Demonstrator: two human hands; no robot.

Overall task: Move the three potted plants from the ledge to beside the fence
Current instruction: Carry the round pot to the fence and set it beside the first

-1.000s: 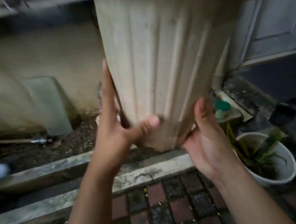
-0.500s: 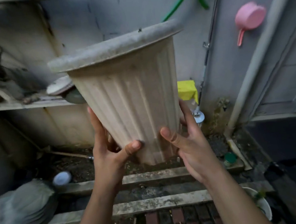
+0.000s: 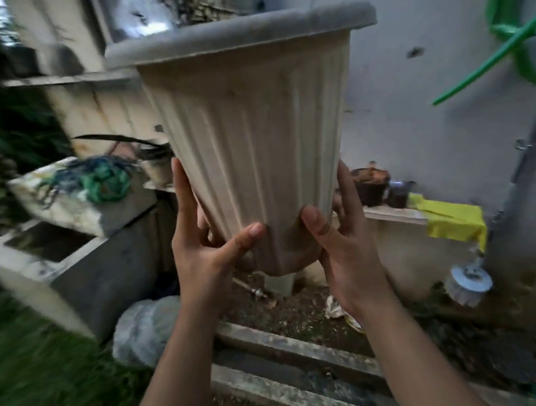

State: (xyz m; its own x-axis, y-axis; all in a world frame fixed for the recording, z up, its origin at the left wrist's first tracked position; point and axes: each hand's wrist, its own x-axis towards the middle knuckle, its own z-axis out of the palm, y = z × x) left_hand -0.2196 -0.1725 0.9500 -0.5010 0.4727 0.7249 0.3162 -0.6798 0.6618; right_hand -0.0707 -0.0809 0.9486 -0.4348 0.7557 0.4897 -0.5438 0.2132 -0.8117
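Observation:
A tall, ribbed, cream-coloured pot [image 3: 253,132] fills the middle of the head view, held up in the air and roughly upright. My left hand [image 3: 209,251] clasps its narrow base from the left, thumb across the front. My right hand [image 3: 339,245] clasps the base from the right. The rim hides whatever is inside the pot. A small dark pot [image 3: 370,186] stands on the pale ledge [image 3: 392,213] behind my right hand.
A yellow cloth [image 3: 451,221] hangs over the ledge's right end. A concrete trough [image 3: 69,264] with a slab and tangled cord stands at left, grass [image 3: 31,373] below it. A grey sack [image 3: 144,329] lies by the concrete curbs [image 3: 291,361]. A green hose [image 3: 511,28] hangs on the wall.
The view has swung left and upward; the trough and grass have come into sight and the pink scoop has left it. Both hands keep the same hold on the pot's base.

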